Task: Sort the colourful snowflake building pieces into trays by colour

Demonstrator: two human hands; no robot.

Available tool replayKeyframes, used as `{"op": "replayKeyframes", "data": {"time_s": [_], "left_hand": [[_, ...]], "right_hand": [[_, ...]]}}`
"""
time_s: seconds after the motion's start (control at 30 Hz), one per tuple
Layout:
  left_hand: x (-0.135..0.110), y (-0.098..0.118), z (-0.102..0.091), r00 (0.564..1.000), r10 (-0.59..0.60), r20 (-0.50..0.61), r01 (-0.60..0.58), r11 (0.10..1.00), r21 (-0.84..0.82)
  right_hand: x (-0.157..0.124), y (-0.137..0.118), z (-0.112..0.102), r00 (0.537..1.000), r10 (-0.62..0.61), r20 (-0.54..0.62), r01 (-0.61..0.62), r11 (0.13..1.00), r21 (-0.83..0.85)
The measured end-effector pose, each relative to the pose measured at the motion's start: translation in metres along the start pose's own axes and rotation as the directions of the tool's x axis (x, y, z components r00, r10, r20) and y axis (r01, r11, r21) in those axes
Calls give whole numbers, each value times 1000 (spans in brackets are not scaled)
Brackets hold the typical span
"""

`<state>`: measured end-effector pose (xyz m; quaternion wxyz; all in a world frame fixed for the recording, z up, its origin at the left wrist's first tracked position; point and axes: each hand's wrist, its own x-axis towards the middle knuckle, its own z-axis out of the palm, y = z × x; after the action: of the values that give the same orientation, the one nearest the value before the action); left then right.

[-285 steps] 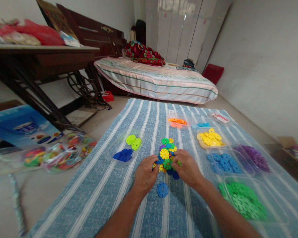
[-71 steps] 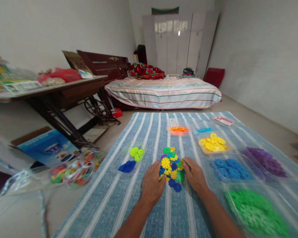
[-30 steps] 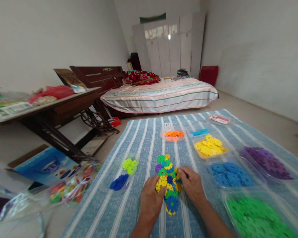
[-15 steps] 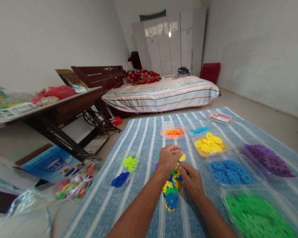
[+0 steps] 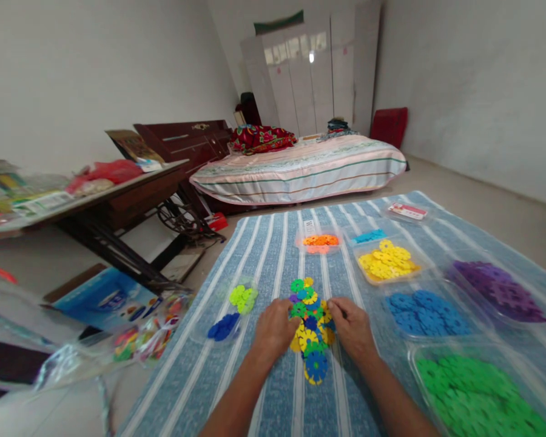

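A flat cluster of interlocked plastic snowflake discs (image 5: 310,325), in yellow, green, blue and purple, lies on a blue striped mat (image 5: 273,255). My left hand (image 5: 273,331) rests against the cluster's left side with its fingers curled on the discs. On the right side my right hand (image 5: 352,328) pinches the cluster's edge, fingers closed. Both hands touch the cluster, which stays on the mat.
Clear trays on the right hold green discs (image 5: 471,394), blue discs (image 5: 421,306), purple discs (image 5: 498,282) and yellow discs (image 5: 386,261). Orange discs (image 5: 319,241) sit farther back, lime and dark blue discs (image 5: 234,309) on the left. A bag of mixed pieces (image 5: 145,331), a dark table (image 5: 118,200) and a bed (image 5: 300,167) surround the mat.
Half a second ago my left hand was lifted over the cluster's far end; it has come back down to the left side. The right hand has stayed at the right edge.
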<state>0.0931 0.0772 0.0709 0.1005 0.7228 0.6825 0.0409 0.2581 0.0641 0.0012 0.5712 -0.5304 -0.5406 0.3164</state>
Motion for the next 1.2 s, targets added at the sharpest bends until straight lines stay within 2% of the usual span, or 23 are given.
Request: {"op": "replayKeyframes", "data": {"time_s": [0.1, 0.2, 0.37, 0.47, 0.6, 0.67, 0.73, 0.8, 0.87, 0.9, 0.97, 1.07, 1.13, 1.2], "left_hand": [[-13, -8, 11, 1000, 4, 10, -4, 1000, 21], [-13, -9, 13, 1000, 8, 6, -8, 1000, -22], [-8, -9, 8, 998, -16, 67, 32, 968, -249], [-7, -14, 7, 995, -36, 96, 76, 890, -450], [-2, -15, 1, 987, -84, 140, 157, 726, -670], [4, -4, -6, 988, -85, 131, 154, 684, -713], [15, 18, -17, 992, -51, 117, 122, 650, -750], [28, 47, -30, 994, 4, 110, 87, 586, -806], [43, 74, -41, 989, 117, 96, 26, 490, -871], [50, 84, -45, 985, 156, 70, -13, 474, -880], [60, 93, -50, 988, 152, -38, -116, 547, -829], [65, 76, -44, 981, 130, -143, -190, 780, -596], [60, 54, -35, 986, 127, -107, -161, 898, -411], [51, 33, -27, 995, 90, -44, -99, 960, -261]], "right_hand": [[0, -1, 0, 1000, -19, 1, 19, 1000, -15], [1, 0, 0, 999, -37, -1, 37, 999, -13], [2, 0, 0, 1000, -27, 12, 27, 999, -23], [3, -1, 0, 999, -34, 3, 34, 999, -18], [3, -1, 0, 999, -40, -2, 40, 999, -18], [2, 0, 0, 999, -32, -1, 32, 999, -14], [2, 1, 0, 1000, -24, 6, 24, 1000, -4], [2, 1, 0, 1000, -22, 17, 22, 1000, 5], [1, 1, -1, 999, -25, 25, 25, 1000, 5], [1, 0, -1, 999, -27, 24, 27, 1000, 5], [1, -1, -1, 999, -31, 19, 31, 999, 10], [0, 0, -1, 999, -29, 18, 29, 999, 26], [0, 1, -1, 999, -24, 24, 24, 1000, 20], [0, 2, -1, 999, -19, 29, 19, 1000, 4]]}}
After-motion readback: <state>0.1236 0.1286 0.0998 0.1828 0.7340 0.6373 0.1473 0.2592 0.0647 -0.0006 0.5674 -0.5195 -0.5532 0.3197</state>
